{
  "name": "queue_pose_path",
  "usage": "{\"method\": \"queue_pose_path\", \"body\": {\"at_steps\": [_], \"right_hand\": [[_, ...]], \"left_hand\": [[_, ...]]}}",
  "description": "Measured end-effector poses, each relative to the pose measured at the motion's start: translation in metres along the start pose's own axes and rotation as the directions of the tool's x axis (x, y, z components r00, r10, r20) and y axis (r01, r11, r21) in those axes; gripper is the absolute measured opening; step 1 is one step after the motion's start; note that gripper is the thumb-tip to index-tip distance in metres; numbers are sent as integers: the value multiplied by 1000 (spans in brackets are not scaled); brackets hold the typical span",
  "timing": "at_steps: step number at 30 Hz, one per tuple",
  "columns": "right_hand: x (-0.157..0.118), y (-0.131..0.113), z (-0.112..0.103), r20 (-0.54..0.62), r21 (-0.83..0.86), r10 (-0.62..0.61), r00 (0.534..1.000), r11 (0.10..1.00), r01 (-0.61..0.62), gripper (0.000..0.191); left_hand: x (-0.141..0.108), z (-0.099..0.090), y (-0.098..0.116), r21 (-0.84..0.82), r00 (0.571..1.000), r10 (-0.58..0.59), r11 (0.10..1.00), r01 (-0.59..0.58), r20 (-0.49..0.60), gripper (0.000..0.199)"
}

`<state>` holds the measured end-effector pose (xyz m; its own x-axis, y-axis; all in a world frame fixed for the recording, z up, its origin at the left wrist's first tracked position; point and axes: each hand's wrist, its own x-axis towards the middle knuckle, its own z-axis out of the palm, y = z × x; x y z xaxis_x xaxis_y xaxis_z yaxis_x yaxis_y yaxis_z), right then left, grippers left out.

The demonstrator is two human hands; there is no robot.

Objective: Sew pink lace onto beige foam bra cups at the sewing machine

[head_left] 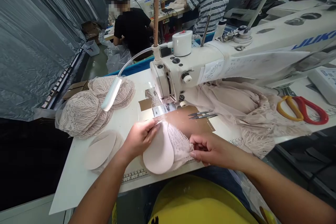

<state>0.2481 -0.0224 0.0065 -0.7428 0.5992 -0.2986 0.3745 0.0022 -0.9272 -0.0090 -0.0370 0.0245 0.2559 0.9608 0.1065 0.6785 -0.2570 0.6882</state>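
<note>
A smooth pale pad (pixel 159 150) with a lace piece (pixel 180 145) along its right side lies in front of the sewing machine (pixel 168 80), near the table's front edge. My left hand (pixel 140 138) pinches the top of the pad, fingers closed. On the right, my right hand (pixel 207 148) has its thumb and fingers closed on the outer edge of the lace. Black thread snips (pixel 202 115) rest just behind my right hand. Another pale pad (pixel 101 150) lies to the left of my left forearm.
Stacks of lace cups (pixel 81 113) sit at the left under a lamp (pixel 111 94). Beige lace fabric (pixel 236 101) and red and yellow scissors (pixel 301 109) occupy the right. Two people work at machines beyond the table (pixel 68 182).
</note>
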Motion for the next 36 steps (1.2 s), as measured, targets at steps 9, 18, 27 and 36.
{"method": "queue_pose_path", "body": {"at_steps": [9,18,27,36], "right_hand": [[32,-10,-29,-131,-636,-365,922,744,205,22],[86,-6,-13,-56,-932,-283,957,359,52,20],[86,16,-12,-120,-923,-466,877,377,74,19],[88,15,-13,-184,-922,-431,883,387,-3,27]], "left_hand": [[52,11,-44,219,979,40,972,-84,198,21],[69,-22,-53,481,986,-64,876,-18,152,20],[21,9,-12,515,997,51,854,-76,62,29],[35,23,-24,531,957,128,808,-254,262,39]]}}
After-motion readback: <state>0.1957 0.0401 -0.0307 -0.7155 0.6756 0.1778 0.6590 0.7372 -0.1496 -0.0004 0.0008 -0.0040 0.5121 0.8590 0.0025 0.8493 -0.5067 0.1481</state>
